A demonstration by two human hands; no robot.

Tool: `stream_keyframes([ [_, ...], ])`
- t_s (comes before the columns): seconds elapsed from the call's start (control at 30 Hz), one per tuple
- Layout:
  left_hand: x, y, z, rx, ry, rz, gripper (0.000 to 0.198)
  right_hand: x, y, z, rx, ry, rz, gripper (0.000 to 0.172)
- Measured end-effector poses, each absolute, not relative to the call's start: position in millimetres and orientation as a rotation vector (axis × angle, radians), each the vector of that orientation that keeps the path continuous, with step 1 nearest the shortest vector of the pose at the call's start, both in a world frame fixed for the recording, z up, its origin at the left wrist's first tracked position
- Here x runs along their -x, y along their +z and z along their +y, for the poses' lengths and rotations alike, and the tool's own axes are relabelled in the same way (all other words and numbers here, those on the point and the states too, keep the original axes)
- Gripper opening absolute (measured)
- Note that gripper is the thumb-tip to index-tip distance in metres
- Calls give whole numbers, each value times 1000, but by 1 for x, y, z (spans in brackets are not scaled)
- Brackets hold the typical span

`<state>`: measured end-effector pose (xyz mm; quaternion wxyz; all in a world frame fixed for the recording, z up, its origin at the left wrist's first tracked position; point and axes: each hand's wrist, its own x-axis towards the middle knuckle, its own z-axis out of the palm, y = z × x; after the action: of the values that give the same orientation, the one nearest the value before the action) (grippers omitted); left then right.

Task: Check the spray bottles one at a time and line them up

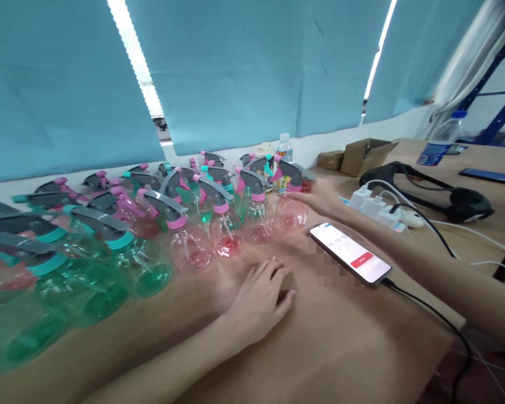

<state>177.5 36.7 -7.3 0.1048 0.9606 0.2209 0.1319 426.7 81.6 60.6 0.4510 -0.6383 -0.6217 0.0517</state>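
My left hand [258, 300] lies palm down on the brown table [320, 348], its fingers loosely bent, with nothing in it. Stretched forward on the right, my right hand [320, 197] is at the neck of a pink spray bottle [292, 213] with a grey and pink trigger head. Its fingers look closed round the bottle, though they are partly blurred. The bottle stands upright at the right end of the front row. Nearest my left hand are another pink spray bottle [226, 238] and a green one [145, 269].
Several more green and pink spray bottles crowd the left and back. A lit phone [349, 252] on a cable lies beneath my right forearm. Beyond are white chargers [376, 207], a black headset strap [429, 196], an open cardboard box [366, 157] and water bottles [441, 140].
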Motion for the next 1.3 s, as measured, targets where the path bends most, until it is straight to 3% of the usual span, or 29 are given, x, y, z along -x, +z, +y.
stream_keyframes([
  [0.13, -182, -7, 39, -2821, 391, 613, 34, -431, 51, 93, 1599, 143, -1528, 31],
  [0.63, -213, -11, 55, -2817, 466, 563, 30, -432, 33, 106, 1545, 237, -1503, 34],
  [0.93, -212, -11, 55, -2818, 477, 556, 33, -441, 34, 76, 1571, 283, -1402, 74],
  [1.03, -212, -12, 57, -2806, 489, 539, 32, -436, 36, 44, 1634, 267, -1364, 66],
  [1.23, -196, -12, 57, -2765, 515, 493, 27, -394, 32, -16, 1592, 361, -1563, 24],
  [1.3, -180, -10, 52, -2752, 530, 500, 29, -373, 31, -24, 1543, 480, -1656, 18],
])
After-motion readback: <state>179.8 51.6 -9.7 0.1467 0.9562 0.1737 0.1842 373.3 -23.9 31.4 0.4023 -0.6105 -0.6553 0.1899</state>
